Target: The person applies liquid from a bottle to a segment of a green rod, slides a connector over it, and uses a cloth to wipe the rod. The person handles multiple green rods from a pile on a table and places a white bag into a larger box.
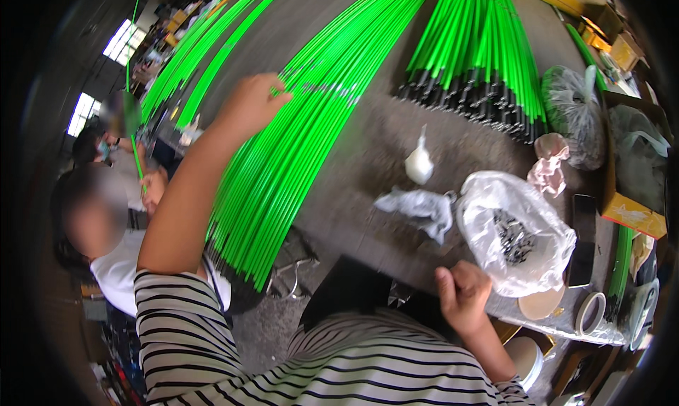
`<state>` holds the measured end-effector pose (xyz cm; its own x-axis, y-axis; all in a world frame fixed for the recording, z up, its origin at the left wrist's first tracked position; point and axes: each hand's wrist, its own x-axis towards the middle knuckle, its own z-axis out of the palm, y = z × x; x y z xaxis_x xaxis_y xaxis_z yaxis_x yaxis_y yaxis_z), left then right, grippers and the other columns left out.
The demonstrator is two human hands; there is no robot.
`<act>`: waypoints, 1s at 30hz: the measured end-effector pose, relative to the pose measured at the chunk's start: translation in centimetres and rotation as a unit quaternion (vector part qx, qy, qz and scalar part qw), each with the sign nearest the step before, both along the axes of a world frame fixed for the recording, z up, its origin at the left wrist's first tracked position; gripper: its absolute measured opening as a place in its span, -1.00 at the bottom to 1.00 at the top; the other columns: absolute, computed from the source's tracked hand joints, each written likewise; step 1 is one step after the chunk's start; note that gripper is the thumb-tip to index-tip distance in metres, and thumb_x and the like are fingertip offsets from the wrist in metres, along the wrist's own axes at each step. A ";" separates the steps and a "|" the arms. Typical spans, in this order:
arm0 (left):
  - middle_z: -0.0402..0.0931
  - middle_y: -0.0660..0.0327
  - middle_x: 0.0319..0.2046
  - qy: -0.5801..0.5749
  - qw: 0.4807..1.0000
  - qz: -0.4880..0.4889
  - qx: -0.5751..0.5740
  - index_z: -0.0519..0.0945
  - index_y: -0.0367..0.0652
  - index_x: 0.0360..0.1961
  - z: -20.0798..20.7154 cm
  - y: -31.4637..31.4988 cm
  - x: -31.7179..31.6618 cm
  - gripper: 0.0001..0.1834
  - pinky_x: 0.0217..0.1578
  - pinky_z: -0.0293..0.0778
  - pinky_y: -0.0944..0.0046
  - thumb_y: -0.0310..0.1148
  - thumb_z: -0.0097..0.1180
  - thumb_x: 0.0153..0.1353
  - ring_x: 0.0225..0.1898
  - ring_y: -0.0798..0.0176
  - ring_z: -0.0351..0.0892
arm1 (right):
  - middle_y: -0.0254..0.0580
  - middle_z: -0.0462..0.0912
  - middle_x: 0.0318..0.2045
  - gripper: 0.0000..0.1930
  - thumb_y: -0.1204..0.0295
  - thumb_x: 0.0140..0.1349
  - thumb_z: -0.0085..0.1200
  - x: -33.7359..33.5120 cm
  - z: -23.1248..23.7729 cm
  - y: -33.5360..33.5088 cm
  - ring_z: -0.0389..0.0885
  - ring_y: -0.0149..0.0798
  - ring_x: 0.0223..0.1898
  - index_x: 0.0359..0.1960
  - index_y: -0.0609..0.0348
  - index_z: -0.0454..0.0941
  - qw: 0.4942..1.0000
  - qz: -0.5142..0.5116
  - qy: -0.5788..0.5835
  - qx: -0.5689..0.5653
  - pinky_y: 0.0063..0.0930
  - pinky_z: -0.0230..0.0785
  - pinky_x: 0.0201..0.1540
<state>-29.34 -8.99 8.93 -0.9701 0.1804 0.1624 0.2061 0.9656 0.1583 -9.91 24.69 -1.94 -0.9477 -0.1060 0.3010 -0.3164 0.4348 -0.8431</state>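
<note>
My left hand [254,103] reaches out over the left edge of a wide fan of bright green rods [311,116]. Its fingers are curled and pressed together, and whatever they may hold is hidden. The rods run across the table and stick out past its near edge. Close to my body, my right hand [465,296] is closed with the thumb up against the fingers; I cannot see anything in it. Just beyond it stands a white plastic bag [481,208], opened wide, with many small black and silvery pieces [515,240] inside.
A second bundle of green rods with black ends [474,73] lies farther off. On the table are a white bottle [419,164], crumpled grey plastic [421,211], a black phone-like slab [583,240] and a tape roll [590,312]. At left, a person [117,264] holds a green rod.
</note>
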 end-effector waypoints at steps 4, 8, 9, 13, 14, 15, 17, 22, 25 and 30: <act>0.45 0.11 -0.60 -0.054 0.998 0.022 -0.011 0.49 -0.23 -0.41 -3.8 -2.5 10.2 -0.74 -0.52 0.34 0.20 -0.30 0.23 -0.07 -0.53 0.12 0.48 | -0.15 0.36 -0.79 -0.70 0.53 0.06 0.07 0.4 -0.8 -0.1 0.33 -0.25 -0.75 -0.77 0.28 0.29 1.000 -0.012 -0.003 0.009 -0.47 0.10 -0.67; 0.47 0.10 -0.53 -0.069 0.997 -0.022 -0.003 0.45 -0.25 -0.35 -6.4 1.2 15.5 -0.71 -0.46 0.39 0.14 -0.37 0.23 -0.10 -0.47 0.02 0.50 | -0.10 0.26 -0.81 -0.67 0.55 0.01 0.12 0.5 -1.1 -0.9 0.22 -0.12 -0.78 -0.79 0.27 0.23 0.999 -0.042 0.026 0.022 -0.38 0.01 -0.71; 0.47 0.08 -0.52 -0.071 0.996 -0.034 -0.033 0.44 -0.27 -0.34 -6.8 1.8 16.1 -0.69 -0.45 0.41 0.13 -0.40 0.23 -0.11 -0.46 0.01 0.50 | -0.10 0.26 -0.81 -0.67 0.55 0.01 0.12 0.5 -1.4 -0.9 0.21 -0.12 -0.78 -0.78 0.27 0.24 0.998 -0.047 0.034 0.035 -0.38 0.01 -0.71; 0.46 -0.03 -0.47 -0.112 0.981 -0.046 -0.153 0.38 -0.35 -0.29 -7.3 2.7 16.5 -0.66 -0.44 0.47 0.13 -0.57 0.14 -0.18 -0.44 -0.03 0.53 | -0.09 0.26 -0.80 -0.67 0.54 0.01 0.13 0.8 -0.7 -1.4 0.20 -0.11 -0.78 -0.78 0.27 0.24 0.993 -0.054 0.068 0.083 -0.38 0.01 -0.70; 0.45 -0.09 -0.45 -0.110 0.980 -0.046 -0.158 0.37 -0.38 -0.32 -6.9 3.0 16.6 -0.66 -0.48 0.49 0.17 -0.64 0.08 -0.23 -0.46 -0.01 0.54 | -0.09 0.26 -0.80 -0.67 0.54 0.01 0.13 0.9 -0.7 -1.6 0.19 -0.11 -0.78 -0.77 0.27 0.24 0.993 -0.060 0.070 0.080 -0.38 0.02 -0.70; 0.45 -0.09 -0.45 -0.093 0.980 -0.036 -0.175 0.37 -0.40 -0.28 -7.1 3.1 16.6 -0.64 -0.48 0.49 0.17 -0.64 0.08 -0.22 -0.46 0.00 0.55 | -0.09 0.26 -0.80 -0.67 0.54 0.01 0.13 0.9 -0.8 -1.7 0.19 -0.11 -0.78 -0.77 0.27 0.24 0.992 -0.067 0.072 0.085 -0.38 0.02 -0.70; 0.45 -0.11 -0.46 -0.060 0.976 -0.013 -0.207 0.37 -0.43 -0.22 -7.7 3.0 16.6 -0.59 -0.48 0.50 0.17 -0.63 0.08 -0.22 -0.46 0.02 0.55 | -0.08 0.26 -0.80 -0.67 0.53 0.01 0.13 0.9 -0.9 -1.8 0.18 -0.11 -0.78 -0.77 0.28 0.24 0.989 -0.079 0.077 0.094 -0.38 0.02 -0.70; 0.47 -0.05 -0.50 -0.046 0.995 -0.026 -0.089 0.32 -0.50 -0.05 -7.2 1.4 16.7 -0.50 -0.47 0.49 0.21 -0.60 0.04 -0.11 -0.52 0.07 0.54 | -0.08 0.26 -0.80 -0.67 0.52 0.01 0.14 0.9 -0.8 -2.1 0.16 -0.12 -0.78 -0.77 0.29 0.24 0.984 -0.088 0.076 0.133 -0.39 0.02 -0.69; 0.39 0.19 -0.73 -0.047 0.975 0.046 0.212 0.43 -0.43 -0.25 -6.3 -0.3 17.0 -0.78 -0.66 0.29 0.28 -0.47 -0.02 0.12 -0.63 0.34 0.46 | -0.08 0.26 -0.80 -0.68 0.50 0.03 0.13 0.9 -0.9 -2.2 0.16 -0.19 -0.78 -0.76 0.29 0.27 0.986 -0.094 0.067 0.121 -0.40 0.02 -0.69; 0.33 0.29 -0.82 -0.218 0.829 0.076 0.509 0.45 -0.28 -0.37 -4.0 -0.4 23.2 -0.82 -0.72 0.27 0.50 -0.37 -0.11 0.24 -0.82 0.45 0.35 | -0.16 0.35 -0.81 -0.70 0.49 0.08 0.10 1.2 -1.1 -2.1 0.23 -0.37 -0.77 -0.75 0.30 0.35 0.990 -0.131 0.036 0.040 -0.50 0.08 -0.67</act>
<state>-6.16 -9.35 4.91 -0.9755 0.0357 -0.2172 -0.1974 0.2951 0.9349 -8.75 22.63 -3.01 -0.9222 0.1143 0.3693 -0.2418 0.5749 -0.7817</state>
